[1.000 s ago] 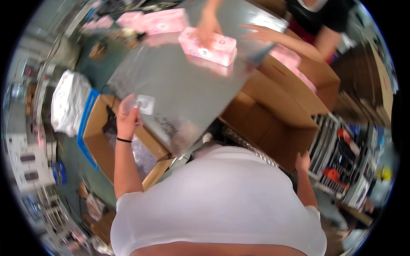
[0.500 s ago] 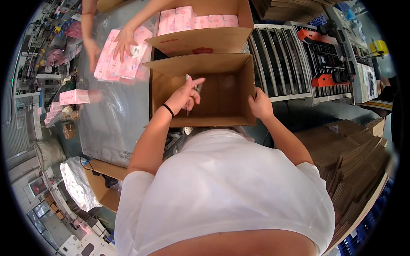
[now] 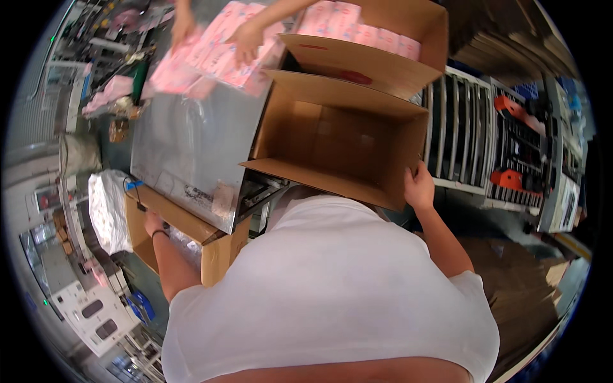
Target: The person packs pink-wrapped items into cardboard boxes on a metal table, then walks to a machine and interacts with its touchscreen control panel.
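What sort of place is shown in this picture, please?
Probably a packing area in a factory or warehouse: a roller conveyor stands at the right, and beside the open carton being held, another carton contains pink packs.

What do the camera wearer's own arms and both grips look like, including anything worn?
Short white sleeves end above bare forearms. A thin black band circles the left wrist; the right wrist shows none. The left grip and right grip appear gloveless.
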`<state>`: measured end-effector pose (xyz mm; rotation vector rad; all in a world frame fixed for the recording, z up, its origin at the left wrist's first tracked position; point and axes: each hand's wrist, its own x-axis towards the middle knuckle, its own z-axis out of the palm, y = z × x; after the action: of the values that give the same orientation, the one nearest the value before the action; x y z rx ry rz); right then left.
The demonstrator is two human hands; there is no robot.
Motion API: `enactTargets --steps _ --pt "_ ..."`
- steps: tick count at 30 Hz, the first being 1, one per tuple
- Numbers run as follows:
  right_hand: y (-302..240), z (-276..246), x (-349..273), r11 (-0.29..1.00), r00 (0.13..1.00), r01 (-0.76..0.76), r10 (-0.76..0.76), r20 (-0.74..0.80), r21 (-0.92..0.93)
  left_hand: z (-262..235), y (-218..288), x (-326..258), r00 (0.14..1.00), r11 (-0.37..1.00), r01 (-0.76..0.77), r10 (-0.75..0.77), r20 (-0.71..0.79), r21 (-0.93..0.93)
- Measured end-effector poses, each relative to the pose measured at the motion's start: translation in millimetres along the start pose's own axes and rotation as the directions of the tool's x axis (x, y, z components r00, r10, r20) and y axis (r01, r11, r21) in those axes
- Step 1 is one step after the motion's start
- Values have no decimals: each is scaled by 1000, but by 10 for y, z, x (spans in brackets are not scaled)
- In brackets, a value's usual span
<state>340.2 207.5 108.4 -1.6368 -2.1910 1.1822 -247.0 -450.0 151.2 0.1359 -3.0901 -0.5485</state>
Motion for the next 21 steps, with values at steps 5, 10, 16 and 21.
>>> enactTargets --steps 5,10,16,21 --pt "-42 134 -97 999 995 38 -38 -92 -1 434 -272 -788 835 783 550 -507 -213 289" --pt "-83 142 -48 998 998 -50 49 -28 -34 588 165 -540 874 918 346 -242 -421 191" --pt "-126 227 -138 977 984 -95 63 -168 -189 762 1143 -314 803 814 580 -573 -165 -2" --pt "-134 217 -156 971 981 -116 79 -177 -211 706 1191 -357 812 823 567 -565 -146 -31"
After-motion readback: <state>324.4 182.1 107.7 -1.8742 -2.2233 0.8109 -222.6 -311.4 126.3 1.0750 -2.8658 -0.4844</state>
